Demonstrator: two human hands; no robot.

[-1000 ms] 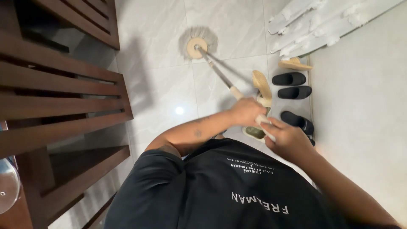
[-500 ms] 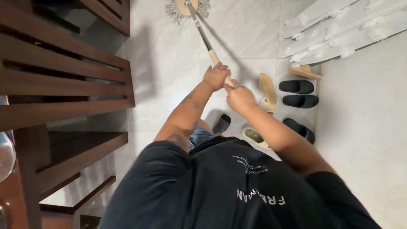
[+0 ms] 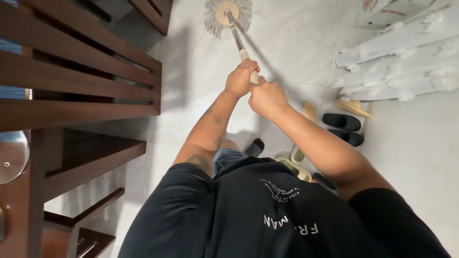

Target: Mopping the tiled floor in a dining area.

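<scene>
Dark wooden slatted bench (image 3: 81,91) on the left; black slippers (image 3: 342,122) and tan sandals (image 3: 353,107) by the right wall, on pale floor tiles (image 3: 291,33)

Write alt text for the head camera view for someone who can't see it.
Seen from above, a person's left hand and right hand grip a mop handle, its round stringy mop head on the pale tiled floor. Dark wooden furniture stands left; black sandals lie right.

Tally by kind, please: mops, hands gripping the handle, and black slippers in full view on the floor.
mop: 1
hands gripping its handle: 2, left hand and right hand
black slippers in full view: 2
Total: 5
</scene>
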